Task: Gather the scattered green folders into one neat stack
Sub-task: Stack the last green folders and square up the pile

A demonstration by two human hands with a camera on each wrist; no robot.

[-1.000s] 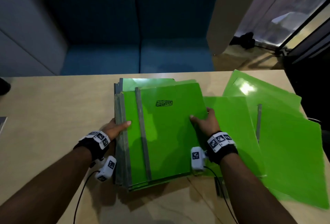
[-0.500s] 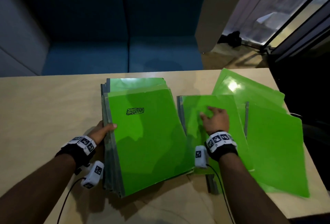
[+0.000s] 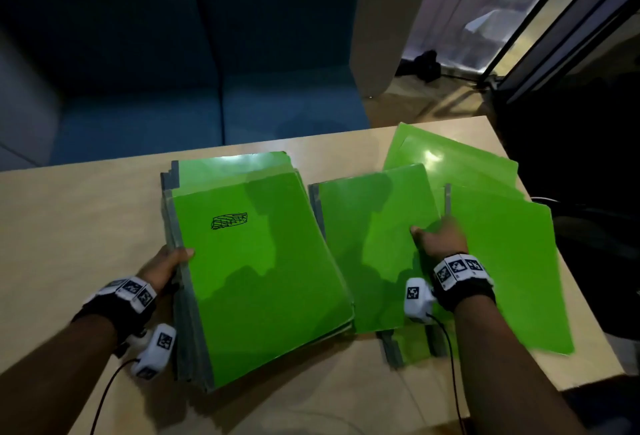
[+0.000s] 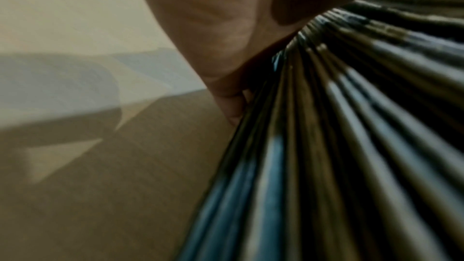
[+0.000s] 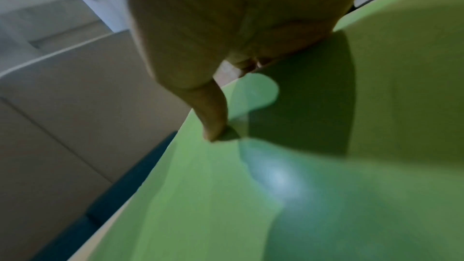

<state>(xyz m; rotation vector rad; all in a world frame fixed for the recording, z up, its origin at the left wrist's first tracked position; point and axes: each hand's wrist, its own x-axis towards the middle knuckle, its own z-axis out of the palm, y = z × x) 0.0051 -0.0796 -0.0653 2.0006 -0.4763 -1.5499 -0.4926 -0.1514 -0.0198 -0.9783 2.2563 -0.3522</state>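
Observation:
A thick stack of green folders [image 3: 263,278] with grey spines lies mid-table; its top cover bears a black scribble [image 3: 230,221]. My left hand [image 3: 176,259] grips the stack's left spine edge, thumb on top, fingers [image 4: 229,106] against the spines [image 4: 326,146]. To its right a loose green folder [image 3: 370,247] lies over others. My right hand [image 3: 433,235] pinches this folder's right edge [image 5: 276,166], thumb [image 5: 213,118] on top and fingers tucked beneath. Another green folder [image 3: 502,278] lies further right, and one more [image 3: 450,160] behind.
The wooden table [image 3: 86,226] ends close to the right of the loose folders, with dark floor beyond. A blue sofa [image 3: 207,115] stands behind the far edge. Thin cables [image 3: 104,396] trail from both wrist cameras across the near tabletop.
My right hand left the top of the stack, moved right onto the loose folder, then slid to its right edge. The left hand stayed on the stack's spine side.

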